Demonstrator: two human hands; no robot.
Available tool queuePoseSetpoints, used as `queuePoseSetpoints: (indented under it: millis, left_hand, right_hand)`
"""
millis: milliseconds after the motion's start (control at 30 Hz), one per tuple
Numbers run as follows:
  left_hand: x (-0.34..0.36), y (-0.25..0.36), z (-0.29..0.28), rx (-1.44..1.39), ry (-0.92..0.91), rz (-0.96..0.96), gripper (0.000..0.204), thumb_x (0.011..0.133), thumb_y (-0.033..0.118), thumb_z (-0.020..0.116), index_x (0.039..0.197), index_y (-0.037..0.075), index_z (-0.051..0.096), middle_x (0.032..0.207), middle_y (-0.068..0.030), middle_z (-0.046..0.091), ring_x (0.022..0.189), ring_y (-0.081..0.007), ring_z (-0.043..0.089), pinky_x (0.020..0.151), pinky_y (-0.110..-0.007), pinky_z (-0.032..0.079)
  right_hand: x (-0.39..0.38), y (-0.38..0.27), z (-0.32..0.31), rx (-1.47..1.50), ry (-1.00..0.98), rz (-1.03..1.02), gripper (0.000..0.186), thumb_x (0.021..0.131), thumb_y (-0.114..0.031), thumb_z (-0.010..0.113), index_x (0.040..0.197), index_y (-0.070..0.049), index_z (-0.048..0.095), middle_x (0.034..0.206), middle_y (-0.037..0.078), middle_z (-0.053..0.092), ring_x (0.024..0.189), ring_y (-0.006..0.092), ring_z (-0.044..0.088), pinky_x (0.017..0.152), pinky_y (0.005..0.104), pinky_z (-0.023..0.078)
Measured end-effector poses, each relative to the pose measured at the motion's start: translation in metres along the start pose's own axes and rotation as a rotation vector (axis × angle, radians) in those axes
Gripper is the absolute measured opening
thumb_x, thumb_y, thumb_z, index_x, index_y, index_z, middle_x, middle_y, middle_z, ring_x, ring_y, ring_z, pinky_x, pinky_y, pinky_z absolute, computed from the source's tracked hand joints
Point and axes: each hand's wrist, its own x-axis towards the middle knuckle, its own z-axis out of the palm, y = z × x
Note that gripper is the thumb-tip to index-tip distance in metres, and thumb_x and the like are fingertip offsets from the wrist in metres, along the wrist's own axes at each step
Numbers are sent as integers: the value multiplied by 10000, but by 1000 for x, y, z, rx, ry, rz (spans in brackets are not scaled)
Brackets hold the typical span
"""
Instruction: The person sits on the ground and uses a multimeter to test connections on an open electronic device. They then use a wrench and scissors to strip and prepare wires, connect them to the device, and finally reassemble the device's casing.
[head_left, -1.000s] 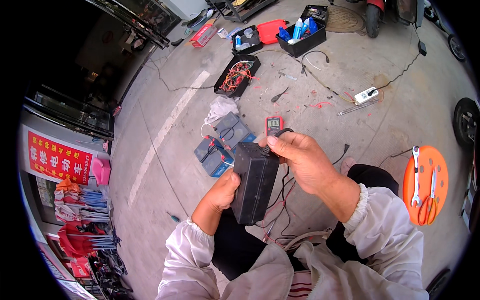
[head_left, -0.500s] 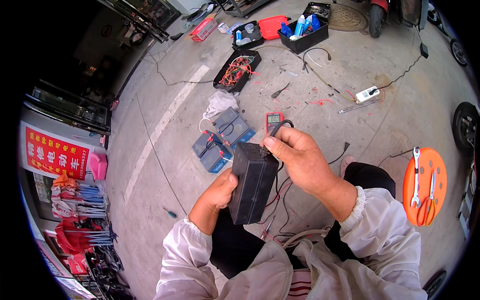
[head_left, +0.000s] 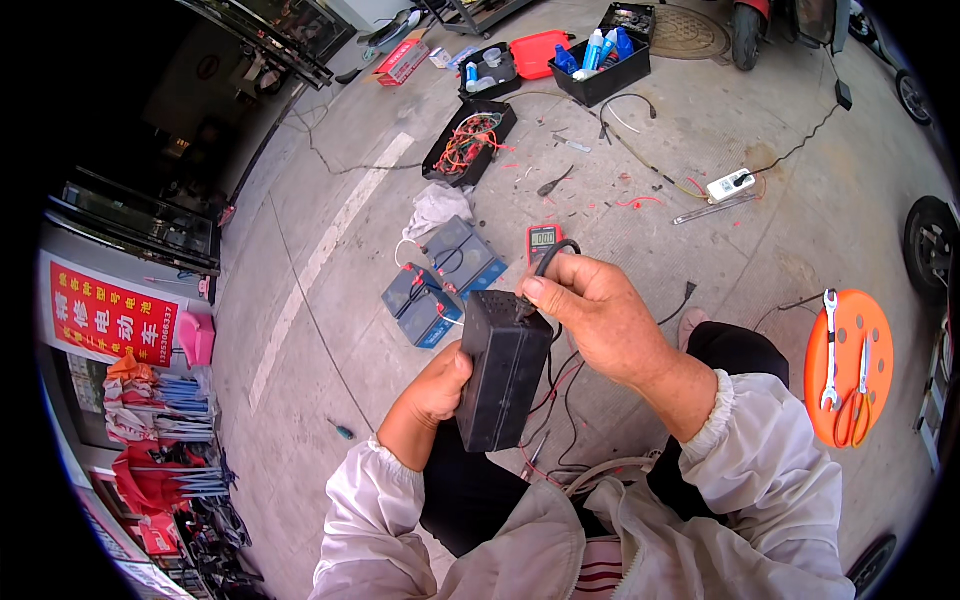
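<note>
A black box-shaped charger (head_left: 505, 375) is tilted above my lap, and my left hand (head_left: 437, 385) is closed round its left side. My right hand (head_left: 600, 315) pinches the thick black cable (head_left: 562, 250) where it meets the upper end of the box. More dark and red cords hang behind and below the box. Just past my right fingers, a red multimeter (head_left: 543, 240) lies on the ground with its display lit. Two pairs of blue-grey batteries (head_left: 462, 255) joined by short wires sit beyond my left hand, next to a pale rag (head_left: 437, 208).
A black bin of tangled wires (head_left: 470, 143) stands ahead, with a bin of blue and white bottles (head_left: 600, 68) farther off. An orange stool (head_left: 850, 400) at right carries a wrench and scissors. A white power strip (head_left: 731, 186) and a screwdriver (head_left: 341, 428) lie on the concrete.
The view has shifted very slightly. Both hands keep the same hold on the charger and its cable, with hardly any movement.
</note>
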Motion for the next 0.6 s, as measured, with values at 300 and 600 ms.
queuePoseSetpoints:
  millis: [300, 600]
  left_hand:
    - [-3, 1, 1, -17, 26, -29, 1139, 645, 852, 634, 1357, -27, 497, 1120, -155, 683, 982, -266, 708, 843, -393, 598]
    - [-6, 6, 4, 0, -20, -49, 1110, 736, 833, 620, 1393, -48, 469, 1202, -122, 644, 1035, -171, 644, 859, -306, 537]
  right_hand:
    - [-1, -9, -5, -154, -52, 41, 277, 1009, -252, 608, 906, 0, 665, 753, -31, 557, 710, 47, 462, 639, 242, 405]
    - [1, -8, -10, -125, -72, 59, 271, 962, -245, 657, 860, 5, 632, 710, 9, 572, 666, 72, 494, 604, 273, 426]
